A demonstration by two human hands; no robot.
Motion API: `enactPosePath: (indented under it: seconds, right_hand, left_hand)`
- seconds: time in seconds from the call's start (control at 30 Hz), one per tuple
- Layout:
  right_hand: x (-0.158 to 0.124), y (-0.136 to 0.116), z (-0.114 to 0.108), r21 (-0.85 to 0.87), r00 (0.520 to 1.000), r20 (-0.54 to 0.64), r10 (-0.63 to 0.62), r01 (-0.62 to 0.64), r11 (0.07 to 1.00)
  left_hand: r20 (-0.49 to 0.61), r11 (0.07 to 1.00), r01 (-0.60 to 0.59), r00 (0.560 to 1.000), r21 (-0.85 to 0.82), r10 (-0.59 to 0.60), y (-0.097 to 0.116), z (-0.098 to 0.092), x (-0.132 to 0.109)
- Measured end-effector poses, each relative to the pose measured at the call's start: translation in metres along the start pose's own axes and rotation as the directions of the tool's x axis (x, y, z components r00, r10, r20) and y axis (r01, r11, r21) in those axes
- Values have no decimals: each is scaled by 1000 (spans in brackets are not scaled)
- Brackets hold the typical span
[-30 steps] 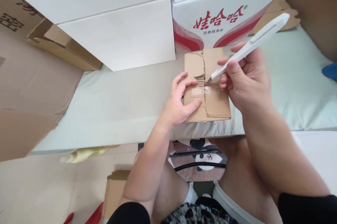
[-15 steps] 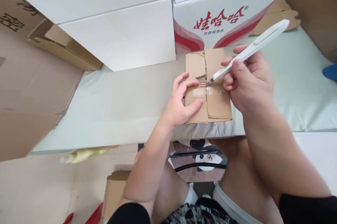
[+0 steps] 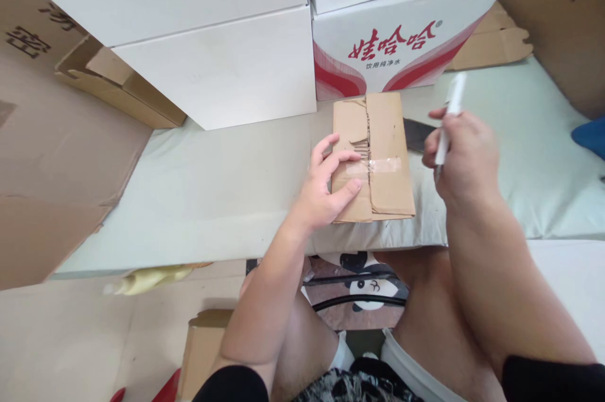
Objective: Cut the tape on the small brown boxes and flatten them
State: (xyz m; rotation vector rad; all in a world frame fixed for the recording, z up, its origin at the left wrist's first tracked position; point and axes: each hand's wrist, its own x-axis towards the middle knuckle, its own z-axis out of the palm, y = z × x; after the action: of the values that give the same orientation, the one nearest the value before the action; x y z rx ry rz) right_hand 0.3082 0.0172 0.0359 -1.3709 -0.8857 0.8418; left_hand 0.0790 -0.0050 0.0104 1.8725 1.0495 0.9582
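Note:
A small brown cardboard box lies on the pale green cloth, with a torn, ragged seam down its middle and a strip of clear tape across it. My left hand holds the box by its left side, thumb and index finger spread on the top. To the right of the box, my right hand is closed around a white pen-shaped cutter. The cutter stands nearly upright, apart from the box, its narrow tip pointing down and blurred. A dark flat object lies between the box and my right hand, partly hidden.
Large white cartons are stacked behind, one a red-printed carton. Big brown cartons stand at the left and right. The pale green cloth covers the surface. Below are a panda-printed item and another cardboard box.
My right hand has pulled the cutter away from the seam to the right and turned it more upright, uncovering the dark flat object. My left hand stays on the box.

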Motion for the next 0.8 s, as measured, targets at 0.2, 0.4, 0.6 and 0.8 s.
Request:
enactPosePath:
  seconds: [0.2, 0.4, 0.6, 0.8]
  right_hand:
    - [1, 25, -7, -705, 946, 253, 205, 35, 708]
    - [11, 57, -19, -788, 859, 455, 232, 268, 555]
    - [14, 75, -21, -797, 809, 497, 314, 283, 533]
    - [10, 52, -18, -868, 899, 329, 289, 167, 468]
  left_hand:
    - [21, 997, -4, 1000, 72, 2, -1, 1, -1]
    - [30, 994, 7, 1000, 109, -10, -1, 4, -2]
    - [50, 996, 25, 998, 87, -30, 1, 3, -1]
    - [26, 999, -11, 1000, 51, 9, -3, 5, 0]
